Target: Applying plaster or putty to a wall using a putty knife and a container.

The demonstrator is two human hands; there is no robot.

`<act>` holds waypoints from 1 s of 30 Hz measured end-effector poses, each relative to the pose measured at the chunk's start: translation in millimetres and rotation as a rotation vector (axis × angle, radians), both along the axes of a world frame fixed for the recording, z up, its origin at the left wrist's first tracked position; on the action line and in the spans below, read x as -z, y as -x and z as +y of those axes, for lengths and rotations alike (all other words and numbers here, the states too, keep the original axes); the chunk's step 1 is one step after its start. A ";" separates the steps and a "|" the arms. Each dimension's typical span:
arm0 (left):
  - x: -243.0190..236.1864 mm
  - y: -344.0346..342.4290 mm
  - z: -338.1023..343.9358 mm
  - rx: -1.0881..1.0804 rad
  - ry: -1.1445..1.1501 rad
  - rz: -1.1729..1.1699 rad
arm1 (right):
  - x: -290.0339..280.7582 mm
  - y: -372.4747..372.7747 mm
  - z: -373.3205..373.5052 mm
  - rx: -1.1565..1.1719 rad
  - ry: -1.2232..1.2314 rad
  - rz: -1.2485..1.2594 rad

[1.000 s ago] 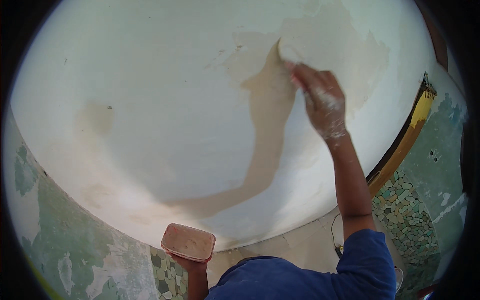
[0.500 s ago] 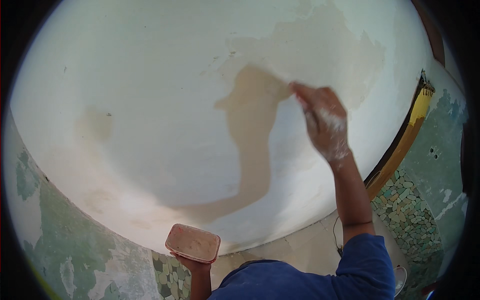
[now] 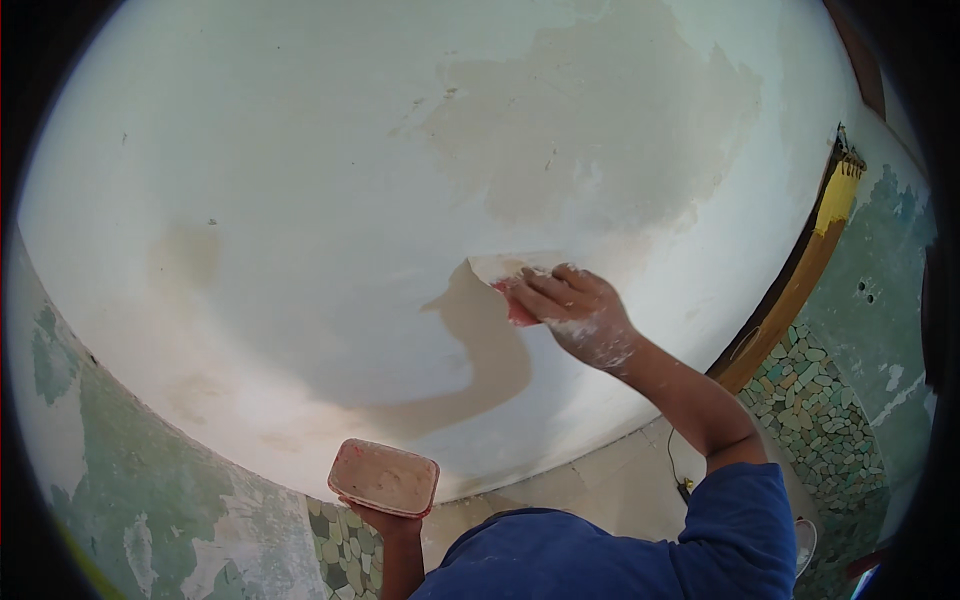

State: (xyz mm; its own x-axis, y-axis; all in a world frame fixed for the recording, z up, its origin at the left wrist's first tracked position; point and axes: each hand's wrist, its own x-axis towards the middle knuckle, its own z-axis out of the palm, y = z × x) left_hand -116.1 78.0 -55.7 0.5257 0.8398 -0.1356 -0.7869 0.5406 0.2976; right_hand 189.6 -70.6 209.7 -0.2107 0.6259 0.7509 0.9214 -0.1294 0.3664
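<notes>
My right fingers clamp a red-and-pale scraper (image 3: 508, 289), its edge against the curved white wall (image 3: 300, 180). My left hand (image 3: 387, 521) supports 1 paste tub (image 3: 435, 490) below; its fingers' closure I can't tell. Steady pressure and a shallow blade angle should smooth best.

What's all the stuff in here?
Curved surface: 1, white, middle
Patches: several, beige, on that surface
Shadow: 1, brownish, middle
Tub: 1, reddish, below middle
Paste: 1 batch, beige, in tub
Spreader: 1, red and pale, centre
Strip: 1, yellow and brown, right
Bar: 1, brown, upper right
Patchy areas: 2, green and white, both sides
Pebbles: many, greenish, lower left and right
Floor: 1, beige, bottom
Cable: 1, dark, lower right
Shirt: 1, blue, bottom
Left hand: 1, bare, under tub
Right hand: 1, smudged white, on spreader
</notes>
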 end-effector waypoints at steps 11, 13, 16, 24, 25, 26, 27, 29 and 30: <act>15.6 9.0 -6.1 0.013 -0.066 -0.030 | -84.2 -45.1 -7.1 0.070 -0.268 0.014; 15.2 9.2 -8.0 -0.008 -0.041 -0.017 | -48.7 -36.5 1.5 0.023 -0.176 0.020; 14.2 8.9 -8.0 -0.006 -0.097 -0.015 | -6.0 -12.8 4.1 0.010 -0.045 -0.002; 5.1 8.4 -11.4 -0.030 -0.067 0.006 | -78.1 -35.9 -27.0 -0.128 -0.240 0.163; 4.6 6.3 -12.8 -0.016 -0.066 -0.001 | -99.9 -41.7 -32.5 -0.106 -0.336 0.075; 6.4 6.4 -12.6 -0.021 -0.067 -0.001 | -116.6 -47.6 -32.7 -0.083 -0.414 0.142; 9.9 5.0 -12.5 -0.030 -0.075 0.018 | -133.7 -50.7 -32.6 -0.058 -0.478 0.118; 14.7 5.0 -12.4 -0.041 -0.085 0.036 | -159.1 -56.4 -25.6 -0.022 -0.469 0.062; 16.3 4.4 -13.1 -0.032 -0.071 0.036 | -164.8 -56.5 -21.3 -0.022 -0.450 0.060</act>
